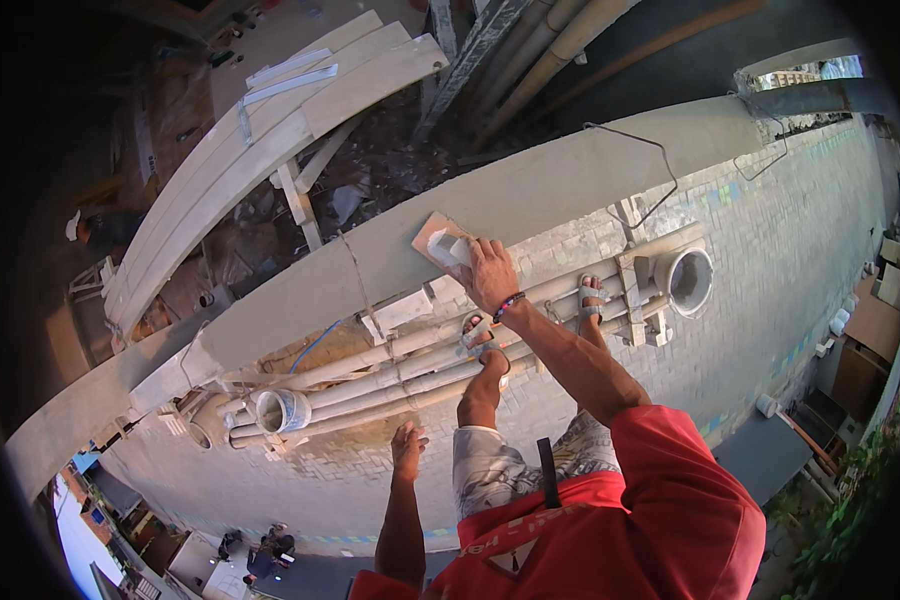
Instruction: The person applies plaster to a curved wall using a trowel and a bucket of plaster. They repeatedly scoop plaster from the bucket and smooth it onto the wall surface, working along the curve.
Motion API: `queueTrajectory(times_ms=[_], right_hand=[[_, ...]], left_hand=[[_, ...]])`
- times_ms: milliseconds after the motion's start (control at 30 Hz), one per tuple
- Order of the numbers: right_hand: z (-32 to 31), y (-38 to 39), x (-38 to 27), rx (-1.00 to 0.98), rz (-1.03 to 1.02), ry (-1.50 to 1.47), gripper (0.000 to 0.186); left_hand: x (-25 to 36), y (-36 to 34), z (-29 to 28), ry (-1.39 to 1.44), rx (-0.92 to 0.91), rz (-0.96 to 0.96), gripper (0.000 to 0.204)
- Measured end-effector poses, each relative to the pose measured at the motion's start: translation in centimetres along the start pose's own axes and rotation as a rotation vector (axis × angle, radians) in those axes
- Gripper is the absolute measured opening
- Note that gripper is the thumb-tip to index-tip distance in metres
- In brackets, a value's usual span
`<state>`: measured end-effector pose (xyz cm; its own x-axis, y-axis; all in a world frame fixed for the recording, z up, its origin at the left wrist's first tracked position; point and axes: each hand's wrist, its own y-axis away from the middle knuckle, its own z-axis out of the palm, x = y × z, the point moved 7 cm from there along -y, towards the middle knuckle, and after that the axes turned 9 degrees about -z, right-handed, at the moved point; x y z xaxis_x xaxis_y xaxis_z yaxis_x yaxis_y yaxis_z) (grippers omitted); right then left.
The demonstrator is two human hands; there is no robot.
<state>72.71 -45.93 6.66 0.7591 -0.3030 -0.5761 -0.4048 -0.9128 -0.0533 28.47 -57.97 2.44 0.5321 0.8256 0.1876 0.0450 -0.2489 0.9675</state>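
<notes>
My right hand [492, 272] grips a rectangular float [430, 232], pale brown with whitish smears, against the smooth grey face of a long beam [575, 170]. My left hand [408, 445] hangs lower, empty, with loosely curved fingers apart, beside the lower bamboo poles [380, 400]. My sandalled feet stand on these poles. A white bucket [282, 410] sits on the poles to the left, and a larger bucket [686, 282], grey inside, is at the right. Thin bent metal rods [662, 160] hang over the beam.
I am high up, with grey paving [770, 260] far below. Pale planks [220, 150] lie beyond the beam above a dark, cluttered space [340, 190]. Upright bamboo poles [530, 80] rise at the back. Several people [270, 550] are far below at lower left. A blue hose [310, 345] runs under the beam.
</notes>
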Motion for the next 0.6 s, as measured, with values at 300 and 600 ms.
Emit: queueTrajectory(times_ms=[300,600], right_hand=[[-12.9,-1.4,18.5,0.495,0.481,0.105,0.039],[-0.5,-2.3,-3.3,0.251,0.168,-0.187,0.046]], left_hand=[[-0.1,1.1,-0.7,0.093,0.023,0.058,0.052],[-4.7,0.8,-2.0,0.108,0.069,-0.045,0.047]])
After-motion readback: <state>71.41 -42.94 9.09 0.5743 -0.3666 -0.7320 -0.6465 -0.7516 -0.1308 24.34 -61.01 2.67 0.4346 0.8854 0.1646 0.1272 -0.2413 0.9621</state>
